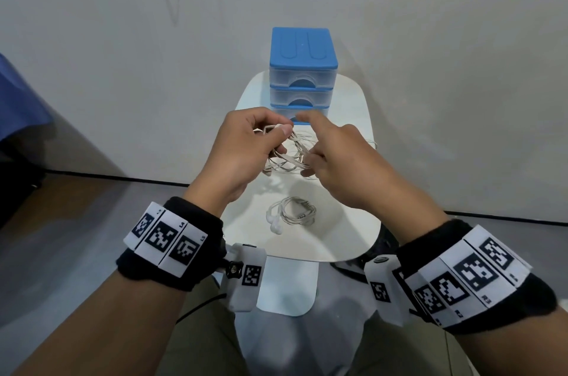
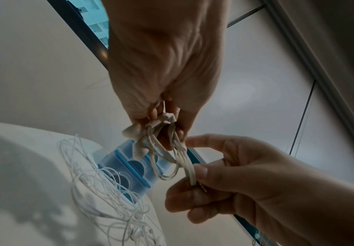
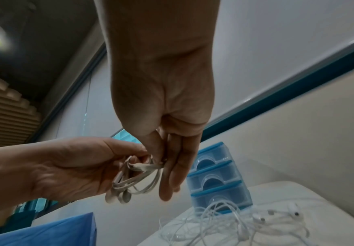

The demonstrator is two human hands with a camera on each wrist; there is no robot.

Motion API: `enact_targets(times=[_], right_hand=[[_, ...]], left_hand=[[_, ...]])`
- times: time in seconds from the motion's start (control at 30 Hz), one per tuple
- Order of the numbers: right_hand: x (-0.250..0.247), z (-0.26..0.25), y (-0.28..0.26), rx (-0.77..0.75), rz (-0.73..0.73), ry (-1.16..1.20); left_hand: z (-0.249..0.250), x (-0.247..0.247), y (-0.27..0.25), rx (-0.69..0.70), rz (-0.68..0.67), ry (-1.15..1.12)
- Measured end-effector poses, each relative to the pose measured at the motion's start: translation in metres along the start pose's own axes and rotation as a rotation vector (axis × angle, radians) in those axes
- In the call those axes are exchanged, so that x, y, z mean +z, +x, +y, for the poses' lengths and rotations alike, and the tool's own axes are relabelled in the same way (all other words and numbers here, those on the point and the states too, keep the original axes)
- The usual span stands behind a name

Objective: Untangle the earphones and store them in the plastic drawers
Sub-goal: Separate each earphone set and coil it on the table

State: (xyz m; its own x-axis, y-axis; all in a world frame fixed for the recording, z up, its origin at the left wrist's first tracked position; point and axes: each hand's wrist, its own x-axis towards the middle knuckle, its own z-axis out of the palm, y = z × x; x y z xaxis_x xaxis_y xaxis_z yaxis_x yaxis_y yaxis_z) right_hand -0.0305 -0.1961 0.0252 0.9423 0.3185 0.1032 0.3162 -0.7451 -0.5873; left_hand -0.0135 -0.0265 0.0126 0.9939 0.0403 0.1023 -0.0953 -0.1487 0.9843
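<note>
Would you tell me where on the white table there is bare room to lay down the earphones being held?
Bare: the near right part of the table, beside the coiled earphones, and the strip left of the drawers. Crowded: the middle in front of the drawers, under both hands, where loose white earphones sprawl.

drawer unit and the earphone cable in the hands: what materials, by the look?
Drawer unit: moulded plastic, opaque matte blue top, frosted translucent drawers that show blue behind them. Held earphones: likely rubbery plastic-sheathed flat cable, off-white, bending in soft loops; glossier hard buds.
</note>
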Motion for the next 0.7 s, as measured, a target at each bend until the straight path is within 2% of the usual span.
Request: enact_targets(times=[0.1,0.23,0.5,0.6,0.7], right_hand=[[-0.001,-0.003,0.001,0.017,-0.058,-0.081],[-0.004,-0.007,0.000,0.004,-0.089,-0.075],[-0.020,0.004,-0.006,-0.035,-0.223,0.284],[-0.014,0.014,0.000,0.039,-0.322,0.382],[0.001,0.016,0.010,0.136,-0.360,0.339]], left_hand=[[0.000,-0.002,0.002,-0.020,-0.011,0.017],[0.000,-0.005,0.005,-0.029,-0.024,0.014],[0.005,-0.030,0.012,-0.003,-0.113,0.005],[-0.001,-0.027,0.010,-0.042,-0.159,0.037],[-0.011,-0.018,0.006,-0.117,-0.192,0.092]])
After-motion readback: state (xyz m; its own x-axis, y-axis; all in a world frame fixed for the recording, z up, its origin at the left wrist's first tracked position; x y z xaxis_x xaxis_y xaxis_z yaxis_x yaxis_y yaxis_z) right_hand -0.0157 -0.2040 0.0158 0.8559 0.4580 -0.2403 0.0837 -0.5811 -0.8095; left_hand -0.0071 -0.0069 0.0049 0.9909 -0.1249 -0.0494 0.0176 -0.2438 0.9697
